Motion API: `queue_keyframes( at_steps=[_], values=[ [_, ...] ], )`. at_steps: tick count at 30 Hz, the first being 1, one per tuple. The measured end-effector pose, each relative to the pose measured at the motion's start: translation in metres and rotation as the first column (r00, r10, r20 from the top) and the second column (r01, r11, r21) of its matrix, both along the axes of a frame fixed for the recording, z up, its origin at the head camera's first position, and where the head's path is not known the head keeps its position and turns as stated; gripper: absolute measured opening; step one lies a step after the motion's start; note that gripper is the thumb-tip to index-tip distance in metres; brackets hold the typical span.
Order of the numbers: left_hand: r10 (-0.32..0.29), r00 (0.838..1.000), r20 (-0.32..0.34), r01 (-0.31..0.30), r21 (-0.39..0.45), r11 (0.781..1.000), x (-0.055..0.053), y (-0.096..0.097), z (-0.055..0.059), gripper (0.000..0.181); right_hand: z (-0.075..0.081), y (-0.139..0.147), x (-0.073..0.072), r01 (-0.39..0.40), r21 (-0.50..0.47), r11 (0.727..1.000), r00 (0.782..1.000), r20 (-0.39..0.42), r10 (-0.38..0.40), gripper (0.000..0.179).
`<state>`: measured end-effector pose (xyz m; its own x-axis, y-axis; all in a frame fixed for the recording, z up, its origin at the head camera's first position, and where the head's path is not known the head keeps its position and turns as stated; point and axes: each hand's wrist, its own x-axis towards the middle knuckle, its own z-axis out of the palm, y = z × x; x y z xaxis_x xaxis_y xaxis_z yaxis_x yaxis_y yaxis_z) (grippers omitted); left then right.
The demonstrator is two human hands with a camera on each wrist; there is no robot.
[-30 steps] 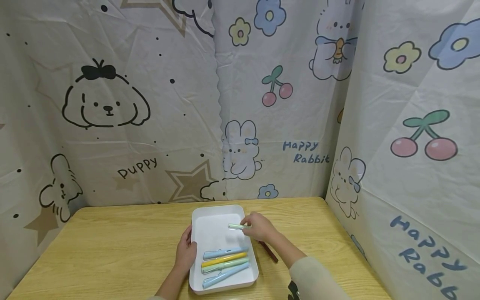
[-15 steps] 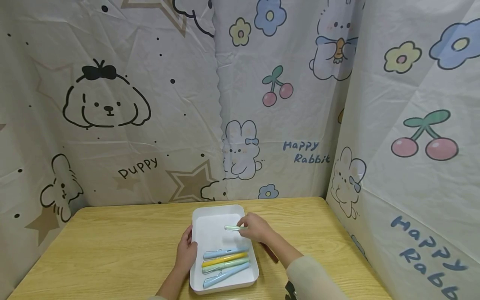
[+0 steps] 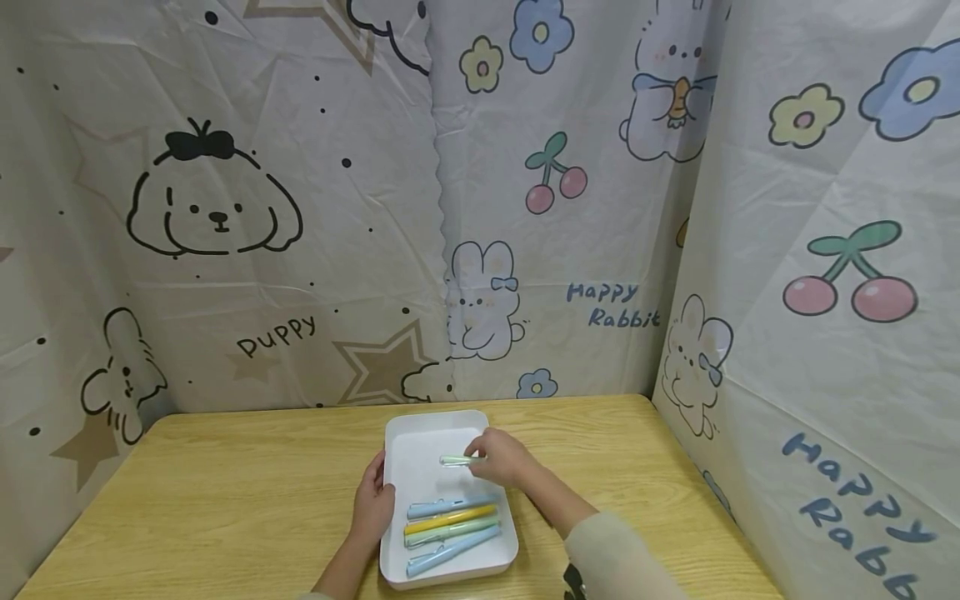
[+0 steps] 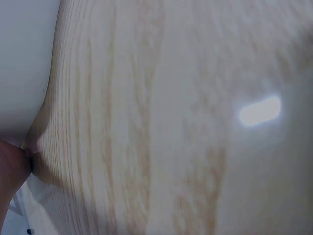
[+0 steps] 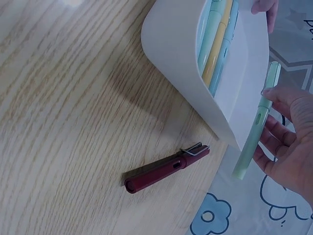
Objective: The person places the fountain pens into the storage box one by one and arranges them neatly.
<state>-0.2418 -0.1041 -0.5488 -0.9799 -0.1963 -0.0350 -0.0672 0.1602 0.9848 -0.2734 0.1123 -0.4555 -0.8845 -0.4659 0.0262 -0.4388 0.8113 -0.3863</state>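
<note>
A white tray [image 3: 390, 575] lies on the wooden table, and my left hand [image 3: 372, 504] grips its left wall, thumb over the rim. Over the tray's far half, my right hand [image 3: 501, 457] pinches a light green pen [image 3: 454, 460] held crosswise. In the right wrist view, fingers and thumb hold that green pen [image 5: 259, 117] beside the tray wall. Side by side in the near half lie a blue pen [image 3: 442, 506], a yellow pen [image 3: 450, 520], another green pen [image 3: 452, 532] and a second blue pen [image 3: 453, 552].
A dark red pen [image 5: 166, 169] with a metal clip lies on the table [image 5: 73, 122] right of the tray; my forearm mostly hides it in the head view. Printed cloth curtains [image 3: 225, 350] stand behind the table and at both sides.
My right hand has moved left and slightly nearer over the tray, carrying the green pen. Its forearm now covers most of the dark red pen. The left hand and tray have stayed put.
</note>
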Motion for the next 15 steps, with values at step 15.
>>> queue_keyframes(
  at_steps=[15],
  values=[
    [-0.011,1.0,0.019,0.011,0.01,1.0,0.0009,-0.0002,0.0002,0.059,-0.0021,-0.0107,0.0038,-0.041,0.032,0.999,0.999,-0.01,0.041,0.021]
  ],
)
